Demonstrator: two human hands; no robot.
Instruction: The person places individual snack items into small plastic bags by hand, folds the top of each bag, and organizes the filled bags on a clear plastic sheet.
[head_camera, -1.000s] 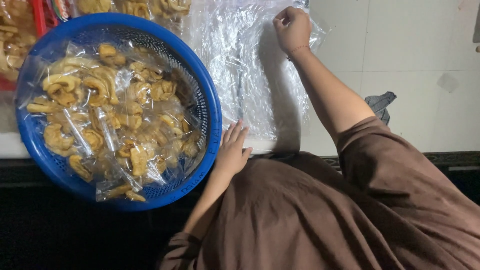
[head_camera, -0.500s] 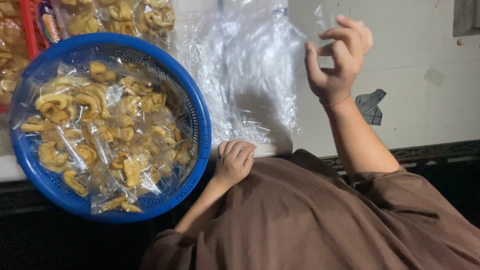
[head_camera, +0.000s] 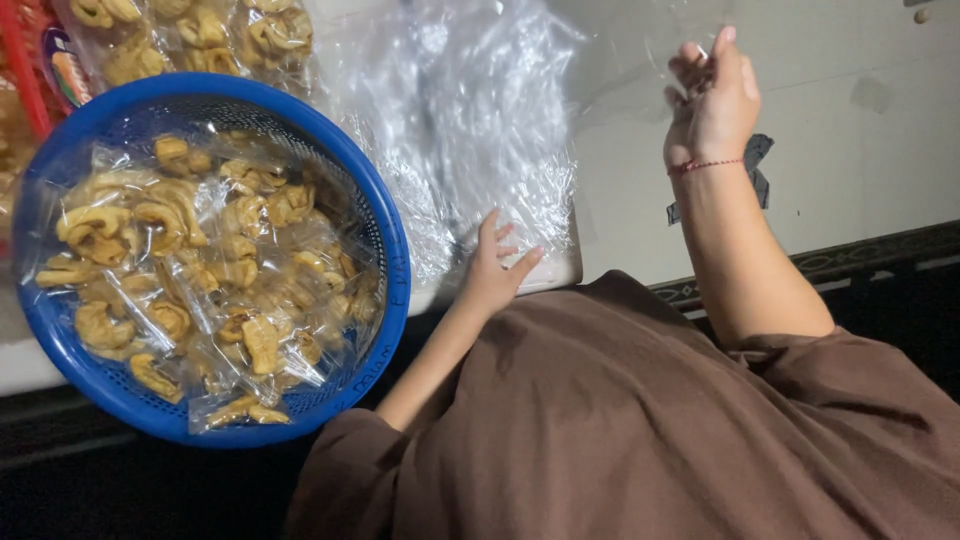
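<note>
Left hand (head_camera: 497, 262): open, fingers spread, resting flat on the near edge of the pile of clear bags (head_camera: 470, 130) on the table (head_camera: 640, 190).
Right hand (head_camera: 712, 100): raised above the table, fingers pinched together – it looks to hold one thin clear bag (head_camera: 660, 45), though the film is too faint to be sure.
Bags: a loose, shiny heap between the basket and the right hand, well up the table.
Basket (head_camera: 385, 330): blue, round, at the left, heaped with small packs of fried snacks (head_camera: 200, 270); more packs lie beyond its far rim.
Doing it well: I judge the flat left hand should pin the heap so only one bag lifts – a light pinch at one edge, pulled clear before it is opened.
</note>
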